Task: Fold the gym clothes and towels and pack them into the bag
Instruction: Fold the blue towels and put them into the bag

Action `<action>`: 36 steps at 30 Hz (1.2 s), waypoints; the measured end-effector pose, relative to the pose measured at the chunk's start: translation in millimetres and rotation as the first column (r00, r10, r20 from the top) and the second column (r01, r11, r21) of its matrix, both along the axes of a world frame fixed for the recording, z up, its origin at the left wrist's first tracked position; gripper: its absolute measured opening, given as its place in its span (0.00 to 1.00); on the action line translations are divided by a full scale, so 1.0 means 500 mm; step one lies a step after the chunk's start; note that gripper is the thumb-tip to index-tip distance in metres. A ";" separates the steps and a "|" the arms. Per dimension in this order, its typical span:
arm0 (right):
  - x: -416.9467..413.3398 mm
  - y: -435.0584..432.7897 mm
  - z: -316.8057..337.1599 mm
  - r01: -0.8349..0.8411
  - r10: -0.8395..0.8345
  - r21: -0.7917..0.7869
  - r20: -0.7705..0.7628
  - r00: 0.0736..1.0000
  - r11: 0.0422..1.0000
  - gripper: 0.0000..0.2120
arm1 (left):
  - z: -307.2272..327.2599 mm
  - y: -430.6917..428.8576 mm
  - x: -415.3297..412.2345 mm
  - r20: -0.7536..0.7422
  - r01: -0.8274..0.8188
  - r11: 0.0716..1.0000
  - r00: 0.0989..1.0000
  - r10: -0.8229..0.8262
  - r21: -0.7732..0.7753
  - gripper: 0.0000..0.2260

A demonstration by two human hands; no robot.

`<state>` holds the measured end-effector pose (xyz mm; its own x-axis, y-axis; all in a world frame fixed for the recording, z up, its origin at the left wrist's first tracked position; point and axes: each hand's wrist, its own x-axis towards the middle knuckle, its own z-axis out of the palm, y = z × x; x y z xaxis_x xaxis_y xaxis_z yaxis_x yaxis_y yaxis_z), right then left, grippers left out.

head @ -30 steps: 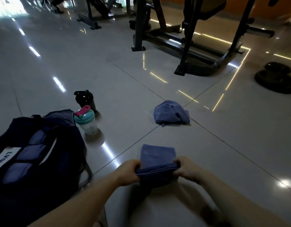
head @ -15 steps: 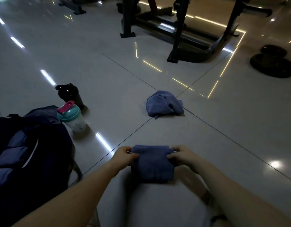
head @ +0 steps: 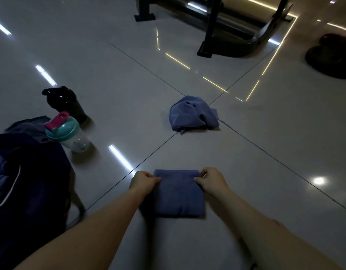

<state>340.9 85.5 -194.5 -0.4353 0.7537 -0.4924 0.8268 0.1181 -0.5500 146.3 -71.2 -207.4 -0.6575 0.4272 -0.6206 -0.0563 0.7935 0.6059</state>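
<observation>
Both hands, left [head: 143, 181] and right [head: 211, 179], pinch the folded blue towel's [head: 179, 195] far corners on the floor [head: 265, 152]; lifting unevenly could undo the fold.

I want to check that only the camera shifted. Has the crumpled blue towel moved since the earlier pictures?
No. The crumpled towel lies on the crossing of the floor seams, just as in both earlier pictures; only the view shifted.

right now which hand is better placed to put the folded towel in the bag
Probably the left hand: it grips the folded towel, and the bag lies on its side.
</observation>
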 end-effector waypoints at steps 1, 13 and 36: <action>0.001 -0.001 -0.001 0.008 -0.008 0.006 0.007 1.000 1.000 0.08 | -0.002 0.000 0.000 -0.021 0.011 1.000 1.000 -0.011 -0.023 0.09; 0.000 -0.004 -0.016 -0.043 0.041 0.068 0.027 0.999 0.997 0.08 | -0.003 0.000 0.015 -0.296 0.205 0.976 0.930 -0.218 -0.075 0.13; 0.024 -0.081 -0.102 -0.684 0.588 0.491 0.362 0.723 0.539 0.29 | -0.079 -0.019 0.053 -0.642 0.690 0.632 0.312 -0.700 -0.354 0.30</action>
